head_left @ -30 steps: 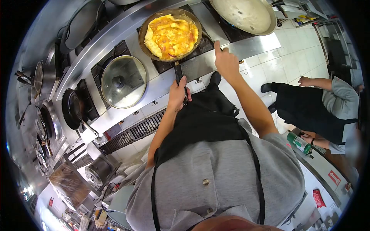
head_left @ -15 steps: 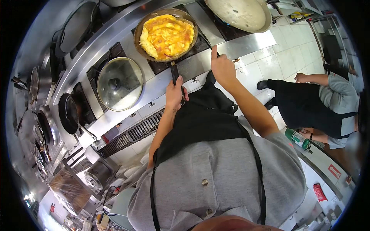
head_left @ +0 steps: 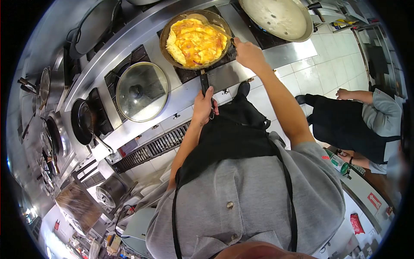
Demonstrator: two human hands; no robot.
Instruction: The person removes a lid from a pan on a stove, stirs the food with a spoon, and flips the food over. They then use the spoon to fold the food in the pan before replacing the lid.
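Frying pan [head_left: 164, 45] handle [head_left: 202, 82] sat nearest the person, and the left hand [head_left: 204, 105] was wrapped around its lower end, fingers clamped shut on it exactly as in the moments before. That grip had not changed, though the pan had slid slightly to the right along the stove [head_left: 224, 73] while staying over its burner. Inside it lay the omelette [head_left: 196, 41], yellow with orange and pink patches, spread across most of the base and apparently unbroken. The real change was at the right hand [head_left: 246, 54]: a second earlier it had rested on the steel ledge beside the burner with one finger raised, and now it was up at the pan's right rim. Its fingers were curled shut on what looked like a slim utensil [head_left: 215, 29], whose pale end reached across to the far edge of the egg. Judging from that, the work had gone from steadying the pan to working on the omelette itself. A glass lid [head_left: 141, 90] covered the pot to the left, a large wok [head_left: 276, 17] stood beyond on the right, and a co-worker [head_left: 353, 125] bent well apart.
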